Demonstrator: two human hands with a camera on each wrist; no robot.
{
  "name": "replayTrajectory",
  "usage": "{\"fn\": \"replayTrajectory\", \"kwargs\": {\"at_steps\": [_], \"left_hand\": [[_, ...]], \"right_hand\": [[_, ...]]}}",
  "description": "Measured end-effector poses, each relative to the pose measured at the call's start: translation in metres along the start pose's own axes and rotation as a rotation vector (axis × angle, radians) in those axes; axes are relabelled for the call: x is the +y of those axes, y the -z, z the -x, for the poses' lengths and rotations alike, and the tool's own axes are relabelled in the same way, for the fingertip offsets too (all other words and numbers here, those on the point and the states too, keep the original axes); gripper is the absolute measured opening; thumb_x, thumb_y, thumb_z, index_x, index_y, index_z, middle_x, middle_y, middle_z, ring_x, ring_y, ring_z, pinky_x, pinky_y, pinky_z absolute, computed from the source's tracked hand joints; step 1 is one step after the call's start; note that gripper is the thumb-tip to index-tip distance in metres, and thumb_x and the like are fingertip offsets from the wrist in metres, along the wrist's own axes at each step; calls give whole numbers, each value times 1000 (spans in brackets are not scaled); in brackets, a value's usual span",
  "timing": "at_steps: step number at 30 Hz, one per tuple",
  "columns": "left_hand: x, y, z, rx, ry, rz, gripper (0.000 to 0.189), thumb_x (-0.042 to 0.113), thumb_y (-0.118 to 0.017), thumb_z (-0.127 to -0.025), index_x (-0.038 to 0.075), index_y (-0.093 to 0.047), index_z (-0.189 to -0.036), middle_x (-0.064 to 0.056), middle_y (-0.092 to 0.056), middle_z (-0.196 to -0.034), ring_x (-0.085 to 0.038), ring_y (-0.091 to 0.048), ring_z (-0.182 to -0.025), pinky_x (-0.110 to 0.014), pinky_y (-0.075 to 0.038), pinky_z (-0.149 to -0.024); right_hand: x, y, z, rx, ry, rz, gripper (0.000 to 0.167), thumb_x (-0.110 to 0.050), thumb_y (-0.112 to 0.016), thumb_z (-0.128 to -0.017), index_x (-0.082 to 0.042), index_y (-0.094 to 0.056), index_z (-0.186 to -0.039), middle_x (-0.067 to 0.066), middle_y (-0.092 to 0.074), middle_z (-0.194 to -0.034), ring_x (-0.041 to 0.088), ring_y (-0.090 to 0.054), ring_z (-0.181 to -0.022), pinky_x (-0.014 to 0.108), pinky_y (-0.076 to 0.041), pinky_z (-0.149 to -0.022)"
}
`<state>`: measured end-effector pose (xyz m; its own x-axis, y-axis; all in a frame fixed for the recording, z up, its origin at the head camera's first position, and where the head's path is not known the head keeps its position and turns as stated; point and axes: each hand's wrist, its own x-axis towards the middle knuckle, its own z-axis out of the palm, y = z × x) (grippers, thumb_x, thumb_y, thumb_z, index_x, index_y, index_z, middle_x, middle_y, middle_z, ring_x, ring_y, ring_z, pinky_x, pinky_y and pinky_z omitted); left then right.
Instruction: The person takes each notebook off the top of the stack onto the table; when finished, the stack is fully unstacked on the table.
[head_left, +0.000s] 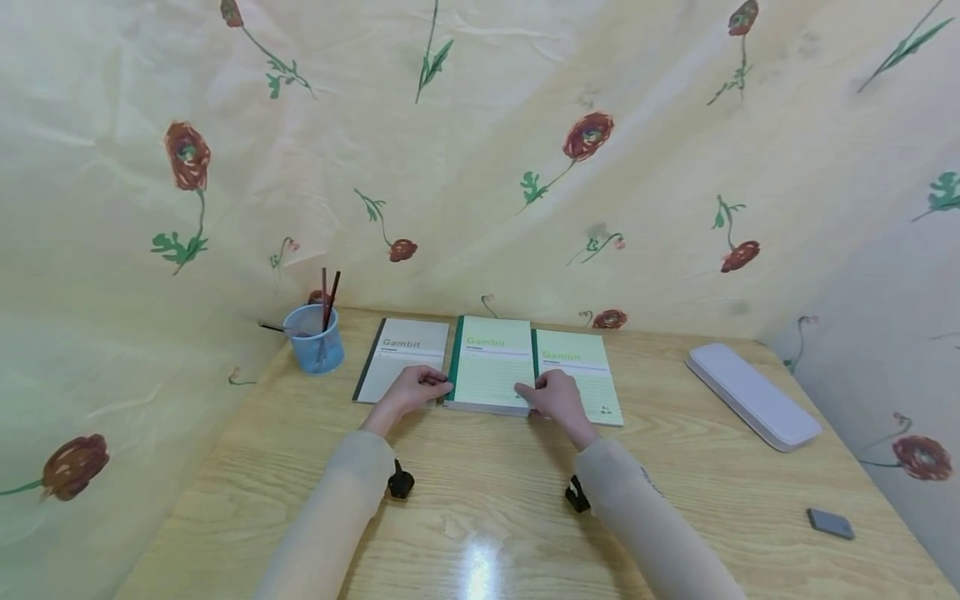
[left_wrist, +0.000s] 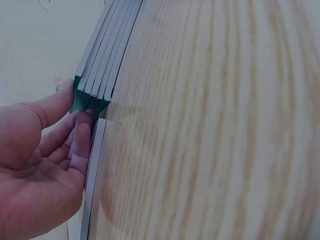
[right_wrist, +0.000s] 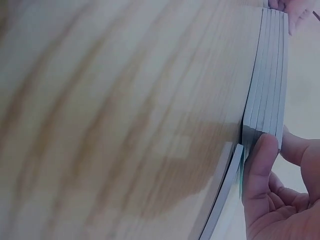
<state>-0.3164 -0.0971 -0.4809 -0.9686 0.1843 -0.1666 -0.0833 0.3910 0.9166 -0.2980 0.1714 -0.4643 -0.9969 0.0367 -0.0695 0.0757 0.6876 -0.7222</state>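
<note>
A stack of several green-spined notebooks [head_left: 491, 373] lies in the middle, its page edges showing in both wrist views. My left hand [head_left: 411, 388] holds the stack's left side, thumb by the upper edge of the spine and fingers lower down. At the opposite side, my right hand [head_left: 558, 397] grips the stack with its thumb over the top cover and fingers against the side. A grey notebook with a dark spine [head_left: 408, 332] lies on the left, partly under my left hand. On the right is a thin green notebook [head_left: 585, 348], partly covered by my right hand.
A blue pen cup [head_left: 318, 350] with pencils stands at the back left of the wooden table [head_left: 480, 492]. Toward the right lie a long white case [head_left: 750, 392] and a small grey eraser-like block [head_left: 831, 523]. Flowered cloth [head_left: 480, 167] hangs behind.
</note>
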Motion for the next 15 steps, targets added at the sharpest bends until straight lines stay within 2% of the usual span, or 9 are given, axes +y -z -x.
{"fn": "replayTrajectory", "kwargs": {"at_steps": [4,8,12,15], "left_hand": [[1,-1,0,-4,0,4,29,15,-69,-96,-1,-65,-119,-10,-66,-107,-22,-60,-97,-35,-49,-88],[0,-1,-1,-4,-1,-3,29,13,-69,-96,-1,-64,-120,-10,-66,-107,-21,-60,-98,-36,-49,-89],[-2,0,-2,-5,-6,-8,29,13,-69,-96,-1,-65,-120,-10,-66,-107,-22,-60,-98,-36,-49,-90],[-3,-1,-2,-4,-13,-10,28,13,-69,-96,-2,-65,-119,-11,-66,-106,-22,-61,-97,-35,-49,-89]], "right_hand": [[3,6,-1,-5,-11,-33,31,-26,-71,-93,4,-65,-91,12,-66,-76,15,-60,-55,25,-49,-55],[11,19,-3,-27,-8,-135,39,-22,-67,-95,11,-58,-113,16,-69,-82,13,-61,-54,27,-53,-55],[23,35,-4,-17,-47,-242,42,-20,-66,-96,12,-55,-121,18,-68,-95,11,-60,-58,26,-53,-57],[35,52,-5,2,-83,-291,47,-21,-66,-97,13,-53,-127,16,-67,-98,9,-59,-59,24,-51,-58]]}}
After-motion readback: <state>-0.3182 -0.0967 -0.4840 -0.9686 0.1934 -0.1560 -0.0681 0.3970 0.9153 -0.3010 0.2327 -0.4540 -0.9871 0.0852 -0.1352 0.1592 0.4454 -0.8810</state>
